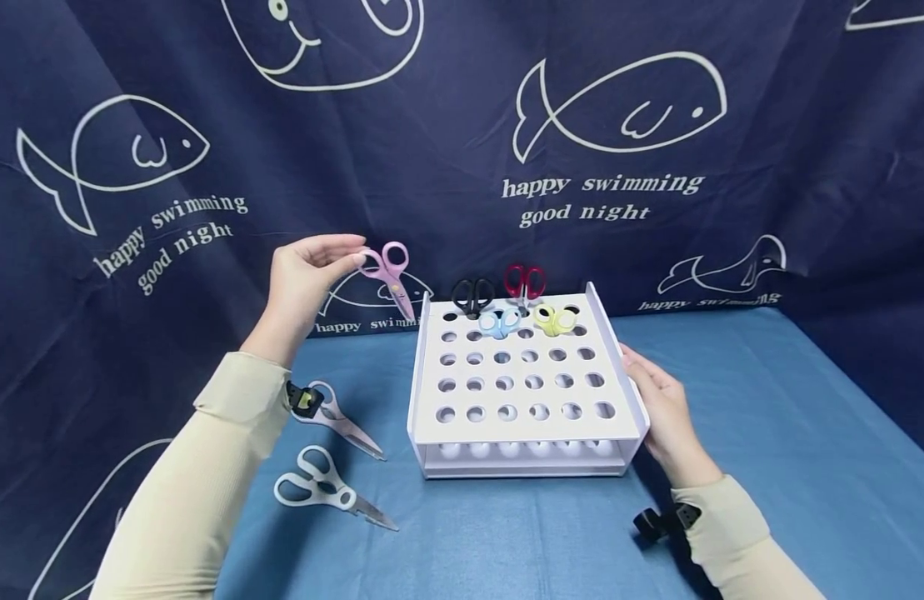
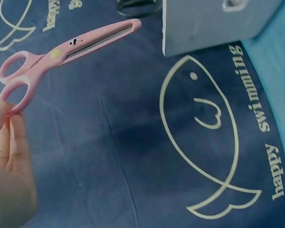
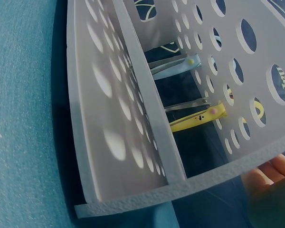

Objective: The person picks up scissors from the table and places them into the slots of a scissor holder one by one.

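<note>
By one handle loop, my left hand [image 1: 304, 279] pinches pink scissors [image 1: 391, 277], raised off the rack's back left corner with the blades slanting down to the right. The left wrist view shows the thumb and fingertips on that loop. My right hand [image 1: 666, 417] lies along the right side of the white holed rack [image 1: 462, 430], its fingers touching the side panel. Black scissors [image 1: 473, 298], red scissors [image 1: 525, 287], light blue scissors [image 1: 499, 322] and yellow scissors [image 1: 555, 322] stand in holes toward the rack's back, handles up. Below the top board, light blue blades [image 3: 176, 68] and yellow blades [image 3: 199, 117] show.
Two white-handled scissors, an upper pair [image 1: 349, 430] and a lower pair [image 1: 347, 499], lie on the blue tablecloth [image 1: 521, 542] left of the rack. A dark blue curtain [image 1: 447, 158] with fish drawings hangs behind the table.
</note>
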The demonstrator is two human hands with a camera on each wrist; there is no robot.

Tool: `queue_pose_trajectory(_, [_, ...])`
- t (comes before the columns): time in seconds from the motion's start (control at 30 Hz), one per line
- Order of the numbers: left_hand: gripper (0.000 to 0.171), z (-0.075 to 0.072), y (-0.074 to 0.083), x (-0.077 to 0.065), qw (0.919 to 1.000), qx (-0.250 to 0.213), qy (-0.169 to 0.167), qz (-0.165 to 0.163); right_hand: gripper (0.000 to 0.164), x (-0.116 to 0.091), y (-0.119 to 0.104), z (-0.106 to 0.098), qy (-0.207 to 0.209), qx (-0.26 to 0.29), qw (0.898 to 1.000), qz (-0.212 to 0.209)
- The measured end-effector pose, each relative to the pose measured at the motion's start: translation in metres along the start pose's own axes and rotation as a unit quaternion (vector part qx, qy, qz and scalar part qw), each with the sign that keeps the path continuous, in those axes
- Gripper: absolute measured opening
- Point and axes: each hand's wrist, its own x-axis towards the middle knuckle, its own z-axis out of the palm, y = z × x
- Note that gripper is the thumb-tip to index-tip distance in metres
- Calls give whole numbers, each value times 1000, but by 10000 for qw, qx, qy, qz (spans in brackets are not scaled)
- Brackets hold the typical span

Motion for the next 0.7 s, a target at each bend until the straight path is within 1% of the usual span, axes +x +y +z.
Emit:
queue_pose_trajectory(0.13, [31, 8, 5, -1, 9999, -51, -115, -3, 51, 0, 0, 0, 13, 1, 10000, 27])
queue_pose_trajectory(0.3, [29, 19, 6, -1, 9998, -1, -193, 6, 52, 0, -1, 0, 59, 21, 10000, 40])
queue_pose_trajectory(0.57, [27, 31, 2, -4, 9990, 103, -340, -275, 52, 0, -1, 1, 66, 30, 9999, 76])
queue_pose_trajectory(0.7, [27, 36, -2, -5, 9983, 117, -458, -335, 51, 0, -1, 1, 37, 69, 9999, 82])
